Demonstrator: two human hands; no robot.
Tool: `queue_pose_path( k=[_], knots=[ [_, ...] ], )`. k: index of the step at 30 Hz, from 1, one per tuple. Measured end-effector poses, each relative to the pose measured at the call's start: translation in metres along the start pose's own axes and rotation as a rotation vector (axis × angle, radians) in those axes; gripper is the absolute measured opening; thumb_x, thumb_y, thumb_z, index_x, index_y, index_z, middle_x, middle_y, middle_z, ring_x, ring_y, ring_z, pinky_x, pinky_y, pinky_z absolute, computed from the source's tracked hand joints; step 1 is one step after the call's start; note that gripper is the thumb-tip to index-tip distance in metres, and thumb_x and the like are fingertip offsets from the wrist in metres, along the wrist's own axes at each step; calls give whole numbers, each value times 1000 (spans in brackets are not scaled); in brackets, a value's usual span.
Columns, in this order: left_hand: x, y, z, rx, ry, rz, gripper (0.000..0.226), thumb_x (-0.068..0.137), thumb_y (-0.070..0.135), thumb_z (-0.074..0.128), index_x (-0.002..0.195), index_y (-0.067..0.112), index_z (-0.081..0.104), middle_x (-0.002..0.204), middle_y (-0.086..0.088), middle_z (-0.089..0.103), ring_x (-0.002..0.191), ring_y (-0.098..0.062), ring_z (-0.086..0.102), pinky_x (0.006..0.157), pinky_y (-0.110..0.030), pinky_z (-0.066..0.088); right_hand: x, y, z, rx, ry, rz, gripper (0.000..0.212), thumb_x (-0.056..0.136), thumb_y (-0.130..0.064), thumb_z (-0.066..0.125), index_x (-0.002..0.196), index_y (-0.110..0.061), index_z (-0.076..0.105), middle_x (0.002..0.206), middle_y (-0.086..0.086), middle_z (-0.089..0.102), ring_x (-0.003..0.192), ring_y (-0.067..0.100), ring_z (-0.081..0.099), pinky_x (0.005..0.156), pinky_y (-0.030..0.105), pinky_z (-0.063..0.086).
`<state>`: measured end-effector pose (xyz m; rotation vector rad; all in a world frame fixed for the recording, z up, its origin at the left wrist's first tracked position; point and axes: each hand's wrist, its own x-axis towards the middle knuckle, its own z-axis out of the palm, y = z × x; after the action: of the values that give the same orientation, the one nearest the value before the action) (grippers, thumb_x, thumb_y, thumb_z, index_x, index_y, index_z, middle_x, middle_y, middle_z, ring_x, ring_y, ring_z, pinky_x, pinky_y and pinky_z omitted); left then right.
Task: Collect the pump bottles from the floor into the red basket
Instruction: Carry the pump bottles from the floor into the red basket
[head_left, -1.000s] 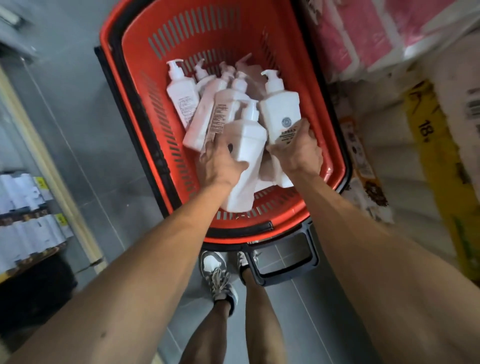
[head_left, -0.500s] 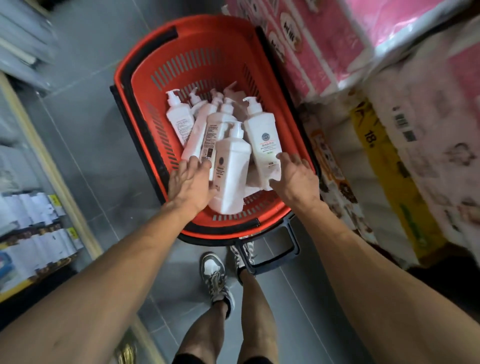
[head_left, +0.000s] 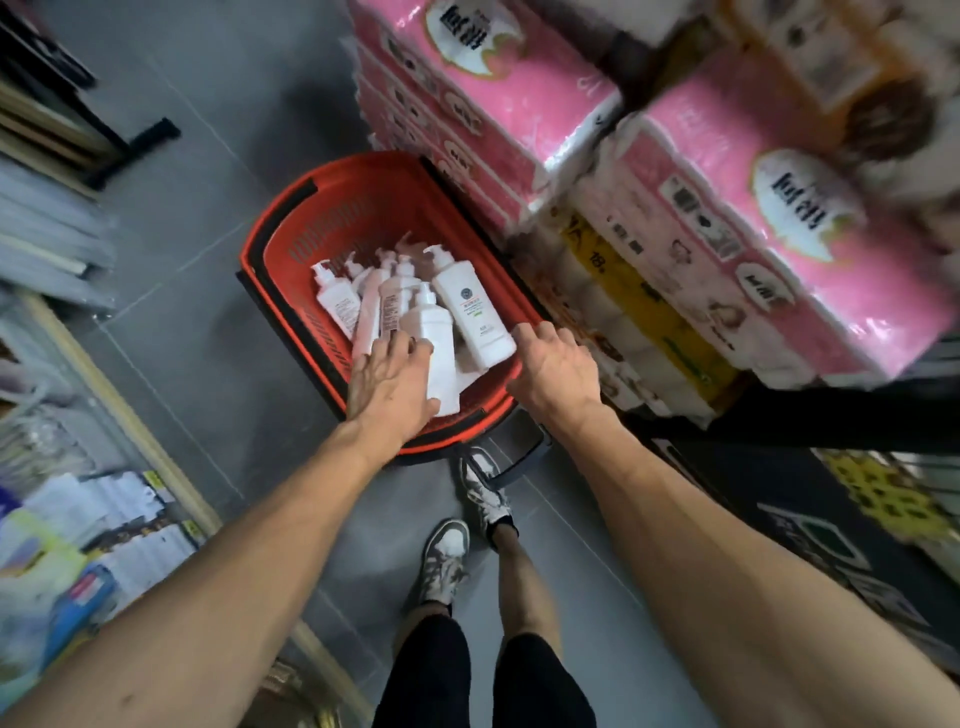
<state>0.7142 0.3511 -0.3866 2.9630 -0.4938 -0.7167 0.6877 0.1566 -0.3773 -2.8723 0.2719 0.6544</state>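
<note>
Several white plastic pump bottles (head_left: 370, 312) lie heaped inside the red slotted plastic basket (head_left: 275, 228), pump heads toward its far end. The basket stands on the grey tiled floor (head_left: 197, 332), close against stacked goods on its right.

Item: plain white bottle (head_left: 434, 338), no label showing, uppermost and nearest in the heap. Its lower left side lies just beside the left grip (head_left: 389, 379).

Left grip: bare hand, palm down over the near end of the basket, fingers straight and spread, holding nothing. Whether the fingertips touch the plain bottle cannot be told.

Item: labelled white bottle (head_left: 470, 312), round emblem and lines of print on its face, lying tilted with its base toward the near right corner. The base is just beside the right grip (head_left: 556, 374); contact cannot be told.

Right grip: bare hand, palm down above the basket's right rim, fingers loosely bent and apart, holding nothing.

Item: smaller white bottle (head_left: 337, 301), printed label, at the left of the heap near the basket's left wall.

Surroundings: black basket handle (head_left: 524, 457) at the near end; pink-wrapped packs of paper rolls (head_left: 483, 93) stacked at right; yellow-banded pack (head_left: 639, 301) below them; two grey-and-white sneakers (head_left: 441, 561) on the floor; blurred shelf of packaged goods (head_left: 104, 519) at left.
</note>
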Motion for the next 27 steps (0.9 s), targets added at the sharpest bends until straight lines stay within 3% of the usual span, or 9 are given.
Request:
queue_pose_path(
  k=[3, 8, 15, 27],
  knots=[
    [-35, 28, -31, 0, 20, 76, 71, 82, 41, 77, 139, 17, 44, 146, -10, 37, 139, -33, 32, 108, -48, 37, -55, 6, -24, 59, 58, 72, 58, 84, -34, 74, 133, -17, 47, 125, 10, 55, 117, 33, 52, 92, 46, 46],
    [-96, 88, -65, 51, 39, 206, 72, 78, 43, 81, 137, 19, 46, 135, -7, 45, 129, -31, 41, 108, -46, 36, -157, 31, -56, 155, 134, 232, 60, 82, -35, 74, 133, -16, 48, 128, 12, 55, 120, 36, 51, 92, 48, 46],
    [-166, 201, -87, 197, 33, 463, 74, 81, 44, 78, 141, 20, 42, 141, -7, 44, 129, -31, 43, 105, -45, 39, -298, 93, -70, 227, 206, 476, 63, 82, -36, 77, 135, -18, 48, 129, 10, 56, 119, 33, 53, 89, 45, 48],
    [-301, 411, -57, 412, 73, 952, 79, 81, 43, 79, 146, 22, 40, 142, -6, 46, 130, -29, 45, 104, -43, 42, -511, 215, -33, 364, 346, 901, 63, 86, -35, 74, 139, -19, 45, 133, 7, 55, 121, 29, 52, 94, 42, 45]
  ],
)
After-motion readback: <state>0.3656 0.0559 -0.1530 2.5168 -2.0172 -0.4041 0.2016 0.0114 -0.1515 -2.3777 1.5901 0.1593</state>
